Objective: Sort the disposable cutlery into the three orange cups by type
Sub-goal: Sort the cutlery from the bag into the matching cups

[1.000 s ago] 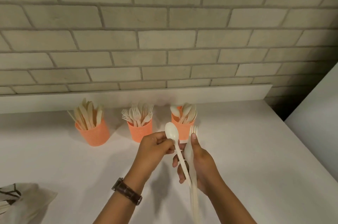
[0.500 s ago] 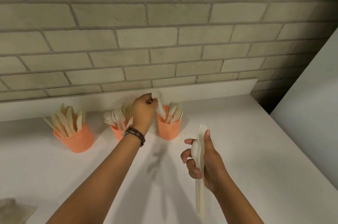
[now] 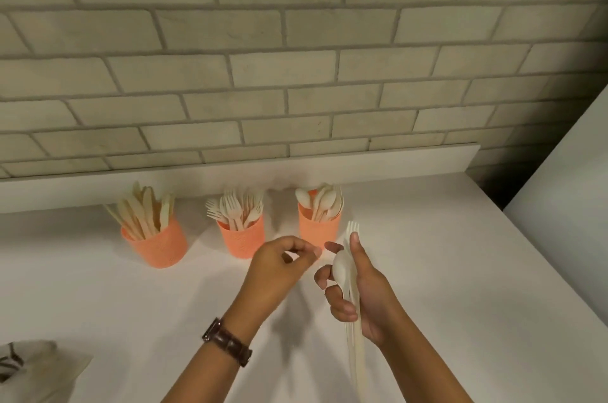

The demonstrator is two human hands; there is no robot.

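Our left fingers [image 3: 301,251] are curled in an empty pinch, thumb and forefinger tips near each other with nothing between them, while our right fingers [image 3: 342,307] are wrapped around a small bundle of cutlery held upright. There is only the head view to read. In it our left hand [image 3: 279,266] hangs just beside the bundle, in front of the cups, a brown watch [image 3: 227,341] on its wrist. Our right hand [image 3: 365,290] grips a spoon [image 3: 342,266], whose bowl faces the left hand, and a fork [image 3: 352,227], whose tines stand above the thumb tip; we cannot tell how many more pieces the bundle holds.

Along the back edge of the bench [image 3: 427,254] stand three orange cups: the knife cup [image 3: 158,246] towards the left, the fork cup [image 3: 243,238] in the middle, the spoon cup [image 3: 317,226] on the right, nearest our hands. A crumpled wrapper [image 3: 36,366] lies at the front left corner.

We judge the step in hand to be drawing the next piece. The spoon sits foremost, so we should pinch it below the bowl, ease the right grip just enough to free one piece, lift it clear along its length and drop it handle first into the spoon cup without knocking the leaning spoons.
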